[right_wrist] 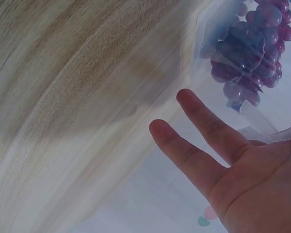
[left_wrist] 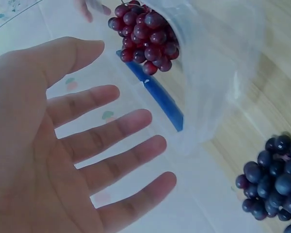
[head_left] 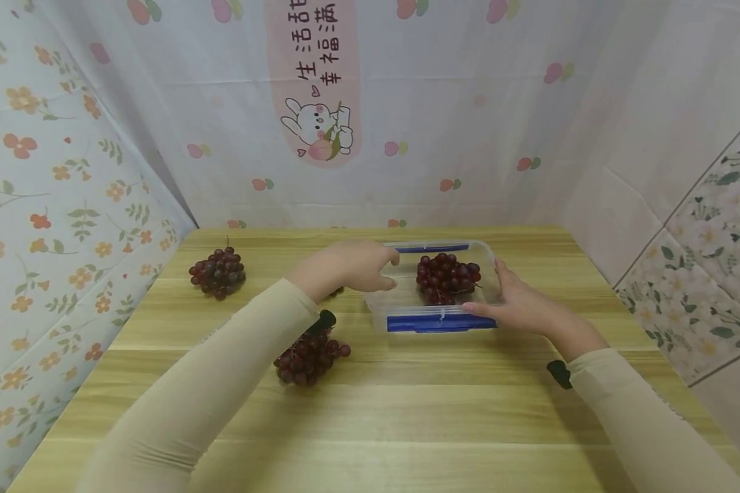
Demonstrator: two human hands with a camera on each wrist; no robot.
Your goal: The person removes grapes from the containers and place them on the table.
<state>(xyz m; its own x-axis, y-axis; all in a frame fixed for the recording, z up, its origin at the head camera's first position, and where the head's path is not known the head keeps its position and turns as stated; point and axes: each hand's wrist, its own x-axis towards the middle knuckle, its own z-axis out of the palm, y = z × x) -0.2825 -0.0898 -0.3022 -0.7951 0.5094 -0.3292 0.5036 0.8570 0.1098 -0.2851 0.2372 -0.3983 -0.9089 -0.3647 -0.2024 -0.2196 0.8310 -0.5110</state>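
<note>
So there's a clear plastic container (head_left: 379, 322) on the wooden table (head_left: 407, 424), blue clips along its front and back sides, and one bunch of red grapes (head_left: 447, 277) sitting inside, right of the middle. No lid on top, so you can look straight in.

The right hand (head_left: 521, 301) has the container by its right end, thumb along the front rim and fingers round the side; the right wrist view shows two fingers straight and spread. How tight the hold is, can't tell. The left hand (head_left: 354, 266) is at the left end, fingers wide apart with nothing in them.

Around it: a second bunch (head_left: 218, 272) at the table's back left, a third bunch (head_left: 308, 359) tucked by the left forearm, its top blocked by a black wrist gadget (head_left: 327, 320). Bit of a dark bunch (head_left: 337, 292) peeks out behind the left wrist, mostly hidden. Patterned curtain (head_left: 419, 137) behind everything.
</note>
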